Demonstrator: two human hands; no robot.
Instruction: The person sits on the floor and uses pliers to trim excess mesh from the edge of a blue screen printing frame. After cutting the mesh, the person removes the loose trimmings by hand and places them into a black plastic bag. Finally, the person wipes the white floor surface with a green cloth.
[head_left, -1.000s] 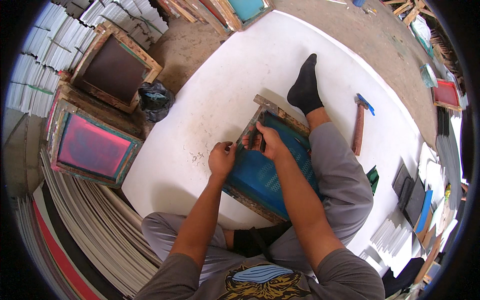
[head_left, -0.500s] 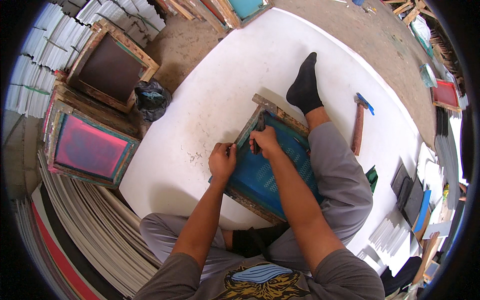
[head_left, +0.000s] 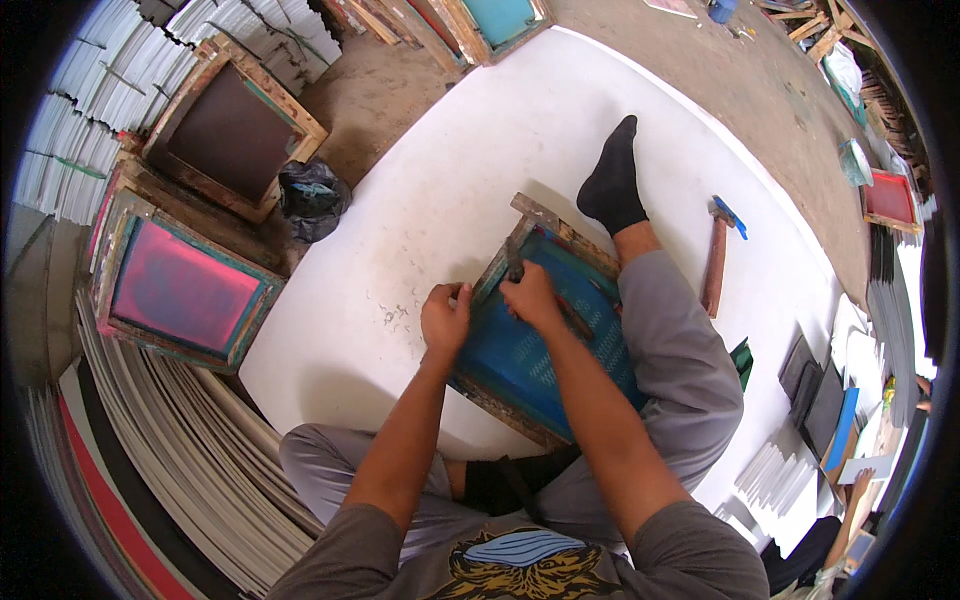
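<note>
Between my legs lies a wooden screen-printing frame (head_left: 590,372) with blue mesh and worn, stained rails. My left hand (head_left: 445,320) is closed at its left rail, thumb and fingertips close together; part of the rail is hidden under it. Over the mesh near the upper left corner, my right hand (head_left: 530,298) is closed on a dark hand tool (head_left: 515,258) that looks like pliers. One dark arm of it points up along the rail, and another dark part shows to the right of the hand. A hammer (head_left: 716,265) with a reddish-brown handle lies right of my leg.
I sit on a white sheet (head_left: 420,190) with dark crumbs near my left hand. A pink-meshed frame (head_left: 185,295), a dark-meshed frame (head_left: 235,130) and a black bag (head_left: 312,200) stand left. Stacked sheets (head_left: 190,440) lie lower left. Dark and blue offcuts (head_left: 825,405) lie right.
My right hand has shifted slightly right and turned, and the tool's dark parts now show spread apart. My left hand stays at the rail, its fingers slightly moved.
</note>
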